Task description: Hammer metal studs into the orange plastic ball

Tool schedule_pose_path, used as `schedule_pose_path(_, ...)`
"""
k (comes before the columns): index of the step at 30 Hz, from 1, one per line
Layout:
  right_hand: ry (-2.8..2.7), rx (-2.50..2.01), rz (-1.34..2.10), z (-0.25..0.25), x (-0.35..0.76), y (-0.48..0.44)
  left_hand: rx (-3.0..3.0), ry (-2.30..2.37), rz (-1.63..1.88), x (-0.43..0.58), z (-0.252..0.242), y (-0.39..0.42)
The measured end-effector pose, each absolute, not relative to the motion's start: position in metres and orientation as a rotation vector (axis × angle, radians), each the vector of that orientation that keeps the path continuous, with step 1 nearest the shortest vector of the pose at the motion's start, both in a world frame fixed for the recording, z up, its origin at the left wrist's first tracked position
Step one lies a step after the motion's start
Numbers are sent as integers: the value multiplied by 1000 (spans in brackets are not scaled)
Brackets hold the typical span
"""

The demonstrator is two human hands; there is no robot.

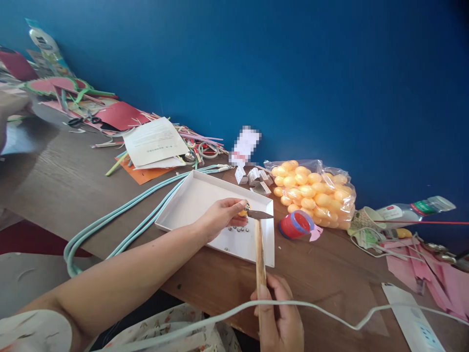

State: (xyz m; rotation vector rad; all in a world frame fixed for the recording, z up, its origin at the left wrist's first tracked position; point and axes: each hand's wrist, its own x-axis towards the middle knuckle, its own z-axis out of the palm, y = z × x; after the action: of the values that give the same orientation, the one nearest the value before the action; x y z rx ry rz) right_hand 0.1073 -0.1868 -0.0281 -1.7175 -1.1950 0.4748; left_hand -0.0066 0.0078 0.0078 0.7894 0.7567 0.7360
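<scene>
My right hand [280, 315] is closed round the wooden handle of a small hammer [260, 254], held upright. Its dark pointed head [261, 214] lies level beside my left fingertips. Thumb and fingers of my left hand [223, 217] pinch a small shiny metal piece with a yellow part [245, 210]; its exact kind is hard to make out. The hammer head touches or nearly touches this piece. Beneath both is a shallow white box lid [216, 188], in which several small silver beads [240, 230] lie.
A clear bag of orange balls [311, 190] and a red tape roll [295, 224] lie right of the lid. Pale blue cords [120, 208] loop at its left. A white cable [322, 307] crosses in front of my right hand. Papers and scissors [85, 120] lie further left.
</scene>
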Motion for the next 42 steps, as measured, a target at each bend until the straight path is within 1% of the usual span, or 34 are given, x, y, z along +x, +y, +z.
schedule_pose_path(3,-1253,-1768,371,-35,118,-192,802,744,732,-7,7,9)
schedule_pose_path(9,-1463,-2100,-182,-48,178,-223,849,751,754,-9,4,8)
schedule_pose_path(13,-1547,-2289,-367,-52,220,-248,885,742,734,-8,1,8)
schedule_pose_path(18,-1567,-2435,-300,-52,250,-262,898,759,747,-7,1,7)
schedule_pose_path(22,-1311,-2534,-363,-38,237,-248,902,782,752,-6,1,7)
schedule_pose_path(24,-1246,-2423,-373,-28,220,-233,900,787,754,-6,1,7)
schedule_pose_path(27,-1278,-2137,-213,-12,192,-201,906,792,756,-6,2,6)
schedule_pose_path(30,-1374,-1970,-1,-2,170,-161,926,801,756,-5,4,4)
schedule_pose_path(34,-1707,-1910,124,3,152,-107,940,803,779,-5,6,4)
schedule_pose_path(38,-2012,-2091,98,3,140,-69,934,819,796,-6,3,8)
schedule_pose_path(42,-2070,-2227,40,1,132,-55,923,809,795,-5,-1,11)
